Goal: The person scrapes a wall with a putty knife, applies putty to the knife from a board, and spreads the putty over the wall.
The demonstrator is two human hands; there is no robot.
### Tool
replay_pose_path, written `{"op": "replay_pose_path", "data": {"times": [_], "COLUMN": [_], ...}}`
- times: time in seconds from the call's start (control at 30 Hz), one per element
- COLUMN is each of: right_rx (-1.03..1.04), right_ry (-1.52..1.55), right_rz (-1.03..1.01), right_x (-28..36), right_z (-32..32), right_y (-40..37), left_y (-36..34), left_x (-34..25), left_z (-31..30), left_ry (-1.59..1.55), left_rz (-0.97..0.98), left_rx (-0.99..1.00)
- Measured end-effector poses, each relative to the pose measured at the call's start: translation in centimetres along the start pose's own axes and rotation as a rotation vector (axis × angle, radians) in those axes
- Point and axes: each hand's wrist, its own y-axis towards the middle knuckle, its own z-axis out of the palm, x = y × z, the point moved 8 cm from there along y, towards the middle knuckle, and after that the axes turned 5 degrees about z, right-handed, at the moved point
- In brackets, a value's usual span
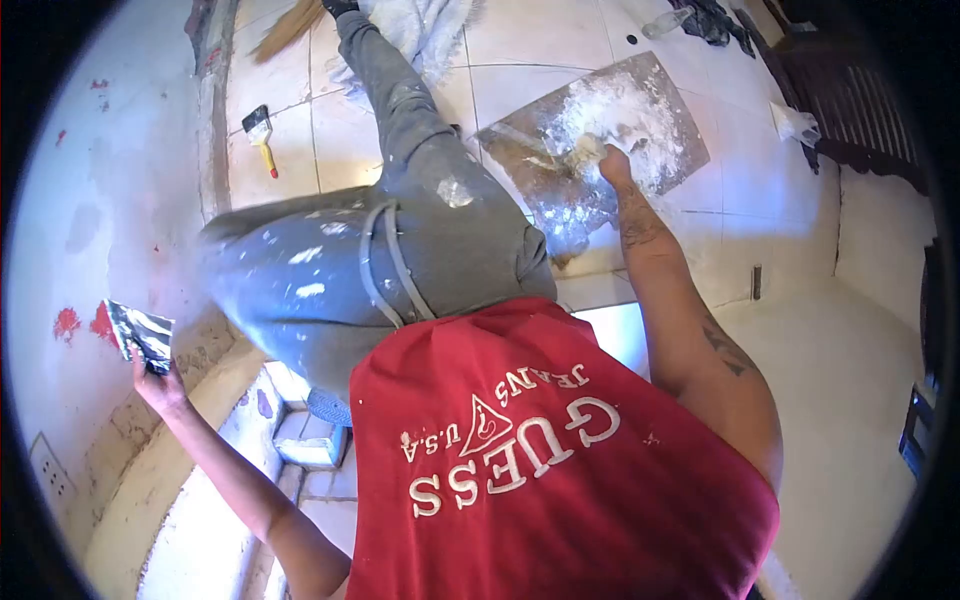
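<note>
My left hand point(160, 384), at the wall on the left, grips a flat, shiny black-and-silver square blade point(143, 337). The blade's edge overlaps a red patch point(102, 324) on the wall. My right hand point(616, 166) reaches down over a brown board point(686, 120) lying on the floor tiles. Its fingers are closed around a pale, yellowish lump point(587, 154); I cannot tell what kind of thing it is. Loose white powder point(640, 105) covers much of the board around this hand.
A paintbrush point(262, 140) with a yellow handle lies on the tiles to the left. A whitish cloth point(430, 35) and broom bristles point(290, 28) are at the top. Near the top right lie a clear bottle point(668, 22) and a black bag point(712, 22). Steps point(310, 440) descend at lower left.
</note>
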Motion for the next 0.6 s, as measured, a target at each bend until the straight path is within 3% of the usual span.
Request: {"op": "replay_pose_path", "data": {"times": [0.07,0.3,0.33,0.47,0.6], "right_rx": [-0.091,0.099,0.056,0.143,0.159], "right_ry": [-0.001,-0.098,-0.079,-0.139,-0.195], "right_rz": [-0.030,-0.037,-0.040,-0.026,-0.135], "right_x": [0.9,0.2,0.8,2.0,2.9], "right_z": [-1.7,1.7,1.4,1.9,1.8], "right_y": [0.9,4.3,4.0,4.1,3.7], "left_y": [-0.9,0.0,-0.1,-0.5,-1.0], "left_x": [0.9,4.1,5.0,5.8,7.4], "left_z": [-0.9,-2.6,-3.1,-4.5,-3.9], "left_ry": [0.034,0.177,0.132,0.189,0.171], "left_rz": [-0.011,-0.155,-0.234,-0.165,-0.199], "left_rx": [-0.064,-0.140,-0.053,-0.261,-0.219]}}
